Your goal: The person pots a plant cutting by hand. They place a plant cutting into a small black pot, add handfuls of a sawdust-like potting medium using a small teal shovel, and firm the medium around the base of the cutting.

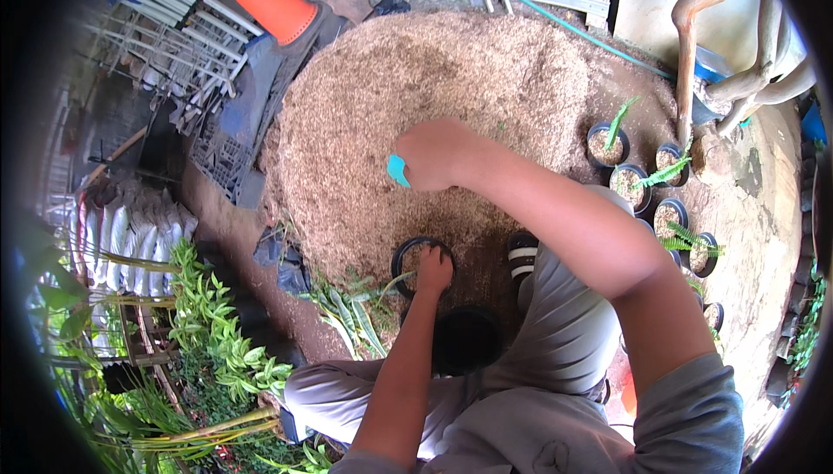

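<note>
My left hand (435, 270) reaches over the near rim of a round black plastic pot (398, 265), its fingers inside the opening. A narrow green frond (398, 280) leans out over the pot's left side. Whether my fingers grip the frond's base or the rim is hidden. Higher up, above a large mound of pale brown wood shavings or husks (364, 96), my right hand (433, 153) is closed around a small teal object (398, 171). Only one end of that object shows, so its kind is unclear. Between my legs stands another black pot or bucket (468, 340), dark inside.
Several potted ferns (630, 186) stand to the right, beside bare branches (686, 38). A snake plant (351, 318) lies left of the pots. An orange traffic cone (267, 2), stacked crates (221, 155) and white-filled bags (133, 239) are at left. A green hose (559, 21) crosses the back.
</note>
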### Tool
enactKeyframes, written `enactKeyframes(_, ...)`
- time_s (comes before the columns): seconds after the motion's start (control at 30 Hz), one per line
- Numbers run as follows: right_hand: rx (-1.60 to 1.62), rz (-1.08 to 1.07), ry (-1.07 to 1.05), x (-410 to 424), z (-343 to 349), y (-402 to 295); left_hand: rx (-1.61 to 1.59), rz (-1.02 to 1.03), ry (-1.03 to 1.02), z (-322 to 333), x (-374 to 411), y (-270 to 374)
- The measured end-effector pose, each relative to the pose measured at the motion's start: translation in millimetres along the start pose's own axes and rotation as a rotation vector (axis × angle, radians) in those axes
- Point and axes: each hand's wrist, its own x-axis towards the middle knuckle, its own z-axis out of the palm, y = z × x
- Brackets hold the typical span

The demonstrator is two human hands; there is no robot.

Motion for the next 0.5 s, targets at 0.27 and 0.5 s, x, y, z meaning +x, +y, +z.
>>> enactKeyframes(0.27,0.155,0.181,-0.103,-5.0,-20.3,60.0,-0.200,0.018,0.087,-25.9,3.9,7.5)
enactKeyframes(0.5,0.124,0.481,-0.328,9.8,-17.9,108.3,-1.051,0.038,0.286,-144.4,-1.9,84.1)
